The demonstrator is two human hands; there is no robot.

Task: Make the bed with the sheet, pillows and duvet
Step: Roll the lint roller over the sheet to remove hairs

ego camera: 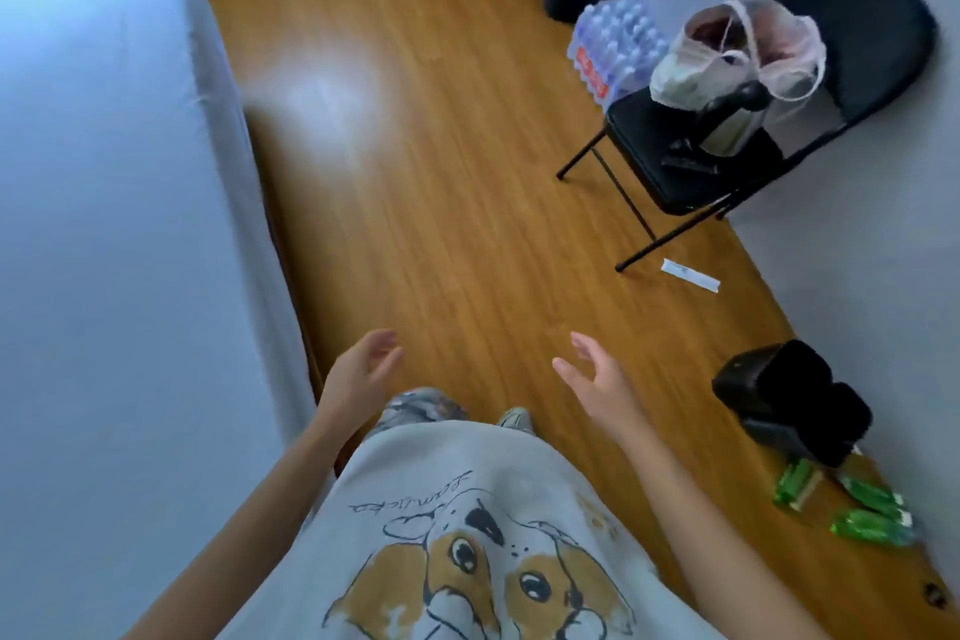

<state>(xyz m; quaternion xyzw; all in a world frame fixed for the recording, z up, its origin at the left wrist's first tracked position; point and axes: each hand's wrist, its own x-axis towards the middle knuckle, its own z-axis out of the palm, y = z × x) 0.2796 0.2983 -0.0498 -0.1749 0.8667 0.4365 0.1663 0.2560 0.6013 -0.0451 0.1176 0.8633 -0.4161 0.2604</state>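
One step looks done: sheet [104, 203] lies smooth over bed [260, 203] at left. Pillows, duvet nowhere in view, so both seemingly left. Left hand [358, 374], right hand [597, 379] spread, empty, above floor [441, 203] beside bed.

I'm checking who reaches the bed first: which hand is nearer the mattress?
Left. The left hand hangs open beside the mattress edge, not touching it. The right hand is open too, farther out over the wooden floor.
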